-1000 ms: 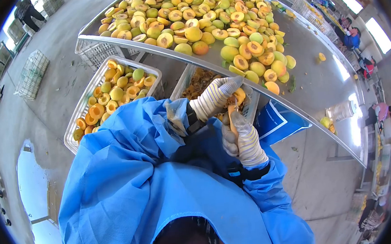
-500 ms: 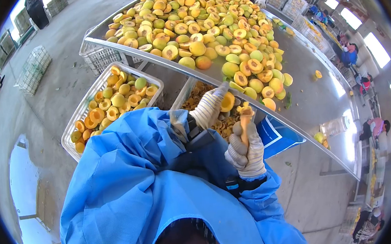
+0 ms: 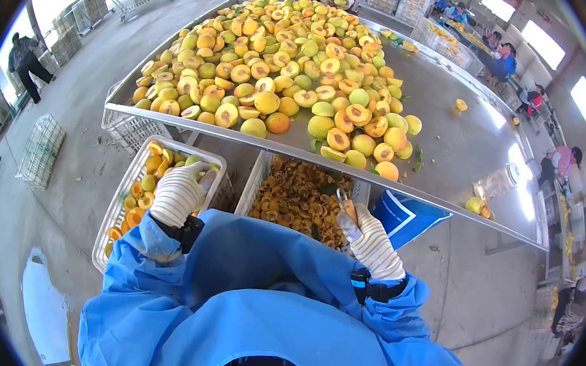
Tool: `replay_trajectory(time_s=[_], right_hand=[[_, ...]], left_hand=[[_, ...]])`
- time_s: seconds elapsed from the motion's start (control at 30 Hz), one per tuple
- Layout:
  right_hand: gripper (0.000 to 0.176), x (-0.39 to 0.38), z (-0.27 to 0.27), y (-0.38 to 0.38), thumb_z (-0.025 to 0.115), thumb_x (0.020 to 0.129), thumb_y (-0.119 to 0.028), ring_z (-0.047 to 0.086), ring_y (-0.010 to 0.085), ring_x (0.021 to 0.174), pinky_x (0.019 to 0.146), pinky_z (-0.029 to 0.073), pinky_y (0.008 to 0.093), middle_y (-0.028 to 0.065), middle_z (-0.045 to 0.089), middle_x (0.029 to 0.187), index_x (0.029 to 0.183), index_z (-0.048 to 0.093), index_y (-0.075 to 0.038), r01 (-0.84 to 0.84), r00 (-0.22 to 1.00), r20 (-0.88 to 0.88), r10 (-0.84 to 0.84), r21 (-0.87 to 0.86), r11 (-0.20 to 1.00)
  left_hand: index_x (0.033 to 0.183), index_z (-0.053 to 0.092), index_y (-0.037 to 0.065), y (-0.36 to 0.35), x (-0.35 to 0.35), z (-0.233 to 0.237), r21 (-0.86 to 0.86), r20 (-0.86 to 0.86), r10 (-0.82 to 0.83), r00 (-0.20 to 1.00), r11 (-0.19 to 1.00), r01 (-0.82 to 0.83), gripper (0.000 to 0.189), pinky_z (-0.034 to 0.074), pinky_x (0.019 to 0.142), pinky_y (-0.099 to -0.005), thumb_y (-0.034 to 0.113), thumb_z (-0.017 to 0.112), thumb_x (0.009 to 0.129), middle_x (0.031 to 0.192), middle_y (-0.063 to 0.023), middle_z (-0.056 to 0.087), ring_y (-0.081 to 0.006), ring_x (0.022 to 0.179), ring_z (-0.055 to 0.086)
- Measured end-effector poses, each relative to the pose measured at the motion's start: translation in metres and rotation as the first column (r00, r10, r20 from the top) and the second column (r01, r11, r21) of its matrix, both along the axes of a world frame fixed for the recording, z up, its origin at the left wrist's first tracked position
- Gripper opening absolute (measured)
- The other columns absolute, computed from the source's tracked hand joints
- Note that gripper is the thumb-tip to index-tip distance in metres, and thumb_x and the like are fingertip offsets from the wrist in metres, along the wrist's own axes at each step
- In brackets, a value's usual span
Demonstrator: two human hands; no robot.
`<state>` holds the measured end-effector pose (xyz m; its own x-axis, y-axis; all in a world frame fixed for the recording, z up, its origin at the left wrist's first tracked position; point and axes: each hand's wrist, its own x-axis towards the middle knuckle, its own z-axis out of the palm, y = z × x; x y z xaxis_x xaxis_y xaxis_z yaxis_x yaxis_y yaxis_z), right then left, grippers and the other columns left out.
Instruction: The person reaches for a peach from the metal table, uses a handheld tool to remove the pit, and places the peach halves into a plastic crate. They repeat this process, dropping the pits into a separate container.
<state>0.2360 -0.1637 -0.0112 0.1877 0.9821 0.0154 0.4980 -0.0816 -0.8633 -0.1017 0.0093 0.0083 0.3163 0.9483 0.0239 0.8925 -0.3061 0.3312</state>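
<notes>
My left hand [image 3: 178, 194], in a striped glove, is over the right side of a white crate [image 3: 103, 230] of pitted peach halves [image 3: 147, 183]. Its fingers look apart, though partly blurred, and I make out nothing held in them. My right hand [image 3: 372, 243], gloved too, is closed around the wooden handle of a pitting tool [image 3: 349, 209]. The tool's metal loop points up, above a crate [image 3: 245, 199] full of brown pits and scraps [image 3: 294, 200]. On the metal table [image 3: 452, 150] ahead lies a large heap of cut peaches [image 3: 263, 68], many with pits in.
The table's raised metal edge [image 3: 291, 153] runs diagonally before me. Below it, right of my right hand, is a blue container [image 3: 409, 218]. A clear plastic jar [image 3: 498, 182] lies on the table. More crates [image 3: 41, 151] and several people [image 3: 27, 63] are farther off.
My left hand has moved left from the pit crate to the peach crate, and its peach half is no longer visible. Yellow flesh has gone from the tool's tip; my right hand stays nearby.
</notes>
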Motion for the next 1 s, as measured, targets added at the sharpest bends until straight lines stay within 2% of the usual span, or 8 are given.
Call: replay_trajectory(time_s=[0.07,0.37,0.6,0.63,0.7,0.77,0.83,1.0], right_hand=[[0.043,-0.001,0.000,0.002,0.059,0.095,-0.044,0.052,0.0399,0.064,0.062,0.045,0.0445,0.0200,0.056,0.071,0.101,0.055,-0.001,-0.003,1.000,0.004,0.003,0.006,1.000],[0.048,-0.005,-0.002,0.015,0.060,0.094,-0.048,0.060,0.0291,0.060,0.058,0.047,0.0386,0.0152,0.059,0.066,0.104,0.055,-0.001,-0.037,0.997,-0.066,0.029,-0.111,0.993],[0.045,-0.003,-0.007,0.013,0.064,0.092,-0.048,0.044,0.0069,0.053,0.046,0.038,0.0240,-0.0007,0.048,0.069,0.105,0.055,-0.005,-0.054,0.993,-0.105,0.047,-0.070,0.996],[0.045,-0.002,-0.008,0.012,0.063,0.092,-0.048,0.044,0.0069,0.052,0.046,0.038,0.0240,-0.0008,0.048,0.068,0.105,0.055,-0.005,-0.063,0.994,-0.099,0.057,-0.068,0.996],[0.045,-0.004,0.003,0.009,0.061,0.094,-0.046,0.052,0.0183,0.059,0.055,0.042,0.0327,0.0085,0.054,0.070,0.104,0.055,-0.002,-0.042,0.990,-0.138,0.030,-0.082,0.996],[0.044,-0.009,0.006,0.010,0.061,0.094,-0.044,0.054,0.0233,0.062,0.060,0.044,0.0368,0.0125,0.056,0.070,0.104,0.054,-0.001,-0.020,0.980,-0.197,0.003,-0.083,0.996],[0.041,-0.014,0.008,0.010,0.060,0.095,-0.041,0.052,0.0220,0.061,0.059,0.043,0.0366,0.0112,0.054,0.070,0.104,0.054,-0.002,-0.004,0.965,-0.263,-0.012,-0.058,0.998],[0.033,-0.025,0.007,0.010,0.059,0.097,-0.035,0.052,0.0330,0.062,0.058,0.042,0.0413,0.0158,0.054,0.070,0.105,0.053,-0.003,0.022,0.969,-0.248,0.006,0.110,0.994]], left_hand=[[0.126,0.062,0.013,0.017,-0.029,-0.017,-0.033,-0.251,0.072,0.965,0.996,-0.083,0.050,0.052,0.079,-0.0448,0.046,0.060,0.089,0.100,-0.0199,0.070,-0.0370,0.092,0.067],[0.130,0.057,0.011,0.125,0.095,-0.007,0.414,0.157,-0.236,0.959,0.897,0.153,0.049,0.051,0.085,-0.0447,0.033,0.067,0.087,0.113,-0.0184,0.065,-0.0382,0.099,0.063],[0.141,0.045,0.012,0.195,0.158,-0.022,0.125,-0.004,-0.278,0.960,0.953,0.277,0.067,0.050,0.091,-0.0406,0.025,0.073,0.082,0.127,-0.0173,0.058,-0.0347,0.106,0.062],[0.141,0.045,0.012,0.191,0.158,-0.021,0.067,0.243,-0.255,0.936,0.967,0.247,0.066,0.051,0.091,-0.0399,0.023,0.073,0.083,0.127,-0.0178,0.058,-0.0324,0.107,0.062],[0.141,0.045,0.011,0.174,0.155,-0.016,-0.067,0.664,-0.129,0.736,0.971,0.230,0.064,0.051,0.091,-0.0384,0.018,0.072,0.084,0.127,-0.0189,0.058,-0.0279,0.109,0.062],[0.139,0.045,0.006,0.134,0.150,-0.002,-0.263,0.947,0.321,0.014,0.748,0.610,0.062,0.055,0.087,-0.0334,0.003,0.067,0.082,0.121,-0.0163,0.060,-0.0255,0.107,0.063],[0.139,0.045,0.004,0.088,0.143,0.007,-0.165,0.862,0.495,-0.111,0.480,0.862,0.060,0.055,0.091,-0.0394,0.007,0.066,0.082,0.125,-0.0151,0.058,-0.0275,0.107,0.063],[0.122,0.060,0.002,-0.006,0.165,0.005,-0.310,0.772,0.623,-0.122,0.537,0.784,0.051,0.052,0.096,-0.0448,0.043,0.063,0.092,0.118,-0.0149,0.064,-0.0278,0.109,0.063]])
